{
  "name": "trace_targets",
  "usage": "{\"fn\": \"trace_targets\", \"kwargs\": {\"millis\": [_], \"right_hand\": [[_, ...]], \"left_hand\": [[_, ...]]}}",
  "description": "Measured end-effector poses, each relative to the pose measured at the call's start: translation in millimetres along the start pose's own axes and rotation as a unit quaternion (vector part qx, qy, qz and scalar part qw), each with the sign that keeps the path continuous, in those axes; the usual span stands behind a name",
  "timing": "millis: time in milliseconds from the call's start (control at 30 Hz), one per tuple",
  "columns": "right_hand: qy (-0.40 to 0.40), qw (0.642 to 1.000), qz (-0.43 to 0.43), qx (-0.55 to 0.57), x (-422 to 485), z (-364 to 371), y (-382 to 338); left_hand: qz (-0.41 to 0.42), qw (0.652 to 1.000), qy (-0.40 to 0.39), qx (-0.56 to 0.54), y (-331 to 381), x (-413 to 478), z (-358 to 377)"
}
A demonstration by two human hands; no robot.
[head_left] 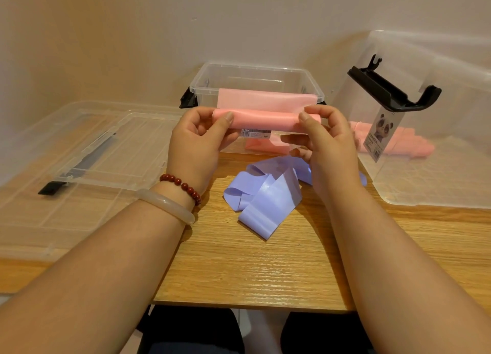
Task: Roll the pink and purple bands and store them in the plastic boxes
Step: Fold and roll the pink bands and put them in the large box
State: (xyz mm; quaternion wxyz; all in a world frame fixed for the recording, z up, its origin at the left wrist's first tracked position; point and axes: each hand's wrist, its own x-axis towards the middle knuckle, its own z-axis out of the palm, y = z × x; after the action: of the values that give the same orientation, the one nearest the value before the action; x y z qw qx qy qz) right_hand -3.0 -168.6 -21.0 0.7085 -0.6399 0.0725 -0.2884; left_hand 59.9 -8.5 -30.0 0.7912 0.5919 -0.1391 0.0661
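Behind the left grip, the wrist carries a string of round dark-red beads and a smooth, pale, translucent bangle. Dark trousers cover the lap.

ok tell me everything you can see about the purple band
The purple band is a wide, flat strip of smooth, slightly glossy lilac material, like thin rubber. It lies unrolled in loose loops and folds on the wooden table, just before the small clear box. The right hand hides its far part; neither hand grips it.
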Motion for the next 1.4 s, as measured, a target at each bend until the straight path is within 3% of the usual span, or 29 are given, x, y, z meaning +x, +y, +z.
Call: {"fn": "trace_targets", "kwargs": {"millis": [400, 867, 1100, 1267, 1400], "right_hand": [[0.011, 0.999, -0.015, -0.038, 0.2, -1.1, 1.8], [-0.007, 0.999, -0.008, -0.035, -0.8, -1.1, -0.4], [0.015, 0.996, -0.038, -0.074, 1.4, -3.0, 5.0], [0.046, 0.994, -0.029, -0.100, 3.7, -1.9, 7.6], [0.024, 0.997, -0.011, -0.079, 2.8, -1.9, 6.4]], "left_hand": [[-0.005, 0.999, -0.030, 0.028, -0.8, -0.2, -2.7], [0.008, 0.998, 0.017, 0.054, -1.7, 1.0, -0.8], [0.007, 0.999, -0.014, 0.047, 0.4, 0.1, -2.9], [0.011, 0.998, -0.029, 0.058, 1.6, -1.2, -2.5], [0.016, 0.997, -0.013, 0.075, 0.6, -1.4, -2.0]]}}
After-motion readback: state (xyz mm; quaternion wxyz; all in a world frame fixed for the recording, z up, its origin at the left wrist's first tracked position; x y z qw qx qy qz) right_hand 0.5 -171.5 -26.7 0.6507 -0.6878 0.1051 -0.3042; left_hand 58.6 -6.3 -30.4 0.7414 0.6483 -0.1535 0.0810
